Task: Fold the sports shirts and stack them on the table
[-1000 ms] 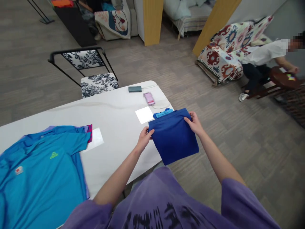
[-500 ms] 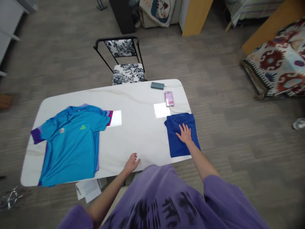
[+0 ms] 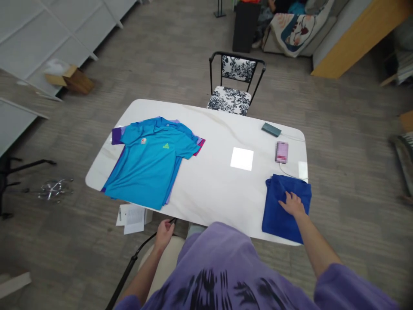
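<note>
Blue garment (image 3: 279, 217) lies near phone (image 3: 282, 152), shirts (image 3: 145, 170) well apart.

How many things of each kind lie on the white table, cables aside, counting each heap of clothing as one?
Spread shirt pile: 1
Folded blue clothing: 1
Pink phone: 1
Dark green case: 1
Total: 4
Bright patches look like reflections, so not counted.

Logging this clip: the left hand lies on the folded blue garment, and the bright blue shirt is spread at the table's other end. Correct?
Wrong hand: the head view shows the right hand on the folded blue garment; the bright blue shirt is spread at the other end of the table.
</note>
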The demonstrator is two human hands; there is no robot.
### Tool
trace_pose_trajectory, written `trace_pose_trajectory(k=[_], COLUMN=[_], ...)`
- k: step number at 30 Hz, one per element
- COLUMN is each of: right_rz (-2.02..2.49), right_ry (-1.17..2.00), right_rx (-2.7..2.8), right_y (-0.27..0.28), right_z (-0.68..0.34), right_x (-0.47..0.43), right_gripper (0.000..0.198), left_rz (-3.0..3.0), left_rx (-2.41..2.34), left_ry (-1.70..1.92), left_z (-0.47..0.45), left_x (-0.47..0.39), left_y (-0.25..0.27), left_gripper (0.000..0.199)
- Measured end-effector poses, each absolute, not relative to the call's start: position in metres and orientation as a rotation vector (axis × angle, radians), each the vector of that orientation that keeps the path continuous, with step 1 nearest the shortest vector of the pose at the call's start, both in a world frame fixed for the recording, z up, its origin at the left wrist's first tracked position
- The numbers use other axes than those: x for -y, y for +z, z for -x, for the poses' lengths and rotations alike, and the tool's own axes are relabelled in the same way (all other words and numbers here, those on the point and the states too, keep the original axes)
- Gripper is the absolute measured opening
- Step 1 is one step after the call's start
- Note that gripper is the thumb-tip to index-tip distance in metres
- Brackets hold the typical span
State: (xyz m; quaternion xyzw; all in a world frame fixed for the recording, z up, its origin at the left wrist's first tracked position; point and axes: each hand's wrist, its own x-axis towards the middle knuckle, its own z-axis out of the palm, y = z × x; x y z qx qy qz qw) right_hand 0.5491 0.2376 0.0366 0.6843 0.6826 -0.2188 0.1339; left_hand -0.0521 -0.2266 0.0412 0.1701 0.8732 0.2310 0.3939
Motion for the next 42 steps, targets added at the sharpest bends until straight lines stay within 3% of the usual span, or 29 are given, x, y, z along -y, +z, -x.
trace_pose_trajectory(k=[3,5,7,9,15,20,24,32,42], right_rz=[-2.011,-1.924,-1.766,-1.602,-1.429,-1.590,-1.748,-1.869,-1.889], right_ry=[-0.686,-0.807,-0.918,-0.995,-1.054,-1.034,-1.011,-1.028,-1.410], right_rx=[-2.114,-2.171,-2.150,-2.096,-2.150,-2.261,-2.260,-2.277,-2.407], right_y=[0.066,0.074,0.068,0.050,-0.025,-0.070,-0.089,-0.077,-0.059], right_z=[-0.451,-0.366,-0.274,-0.183,0.048,0.164,0.207,0.217,0.140], right_x=[-0.234,-0.223,-0.212,-0.205,-0.222,-0.259,-0.282,-0.286,-0.305], right_gripper=[0.084,0.062,0.039,0.028,0.030,0.049,0.059,0.015,0.027], left_rz=[-0.410,-0.446,-0.544,-0.675,-0.768,-0.730,-0.664,-0.703,-0.973], left_rx=[-2.277,-2.273,-2.258,-2.257,-2.243,-2.198,-2.149,-2.047,-1.803], left_ry=[0.570,0.573,0.547,0.468,0.354,0.373,0.422,0.492,0.471], left_z=[0.124,0.171,0.212,0.242,0.286,0.302,0.316,0.333,0.287], left_x=[0.225,0.222,0.219,0.220,0.233,0.244,0.248,0.258,0.229], left_y=[0.016,-0.001,-0.017,-0.029,-0.046,-0.052,-0.053,-0.036,0.021], left_gripper=[0.058,0.058,0.054,0.051,0.041,0.031,0.022,0.019,0.014])
